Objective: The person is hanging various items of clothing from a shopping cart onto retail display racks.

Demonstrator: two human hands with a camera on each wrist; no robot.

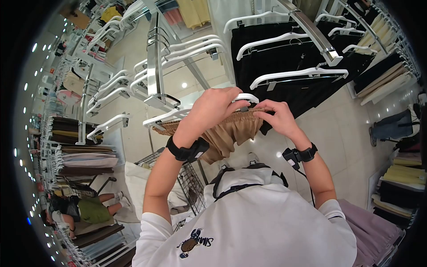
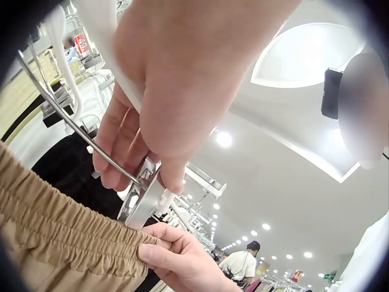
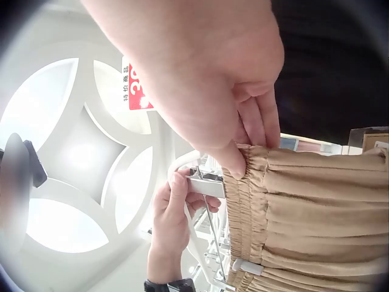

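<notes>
A tan garment [image 1: 227, 133] with a gathered elastic waistband hangs from a white hanger [image 1: 247, 97]. My left hand [image 1: 212, 107] is over the hanger, and in the left wrist view its thumb and fingers pinch the metal clip [image 2: 141, 198] near the hanger's end. My right hand [image 1: 280, 118] pinches the waistband's corner beside that clip, thumb on one face and fingers behind, as the right wrist view shows. Another clip [image 3: 248, 266] sits farther along the waistband.
Black garments [image 1: 275, 58] hang on white hangers just beyond my hands. A chrome rail arm [image 1: 153, 58] stands to the left, with a wire cart [image 1: 191, 187] below it. A person in green shorts [image 1: 94, 209] is at the far left, another in jeans [image 1: 393, 124] at the right.
</notes>
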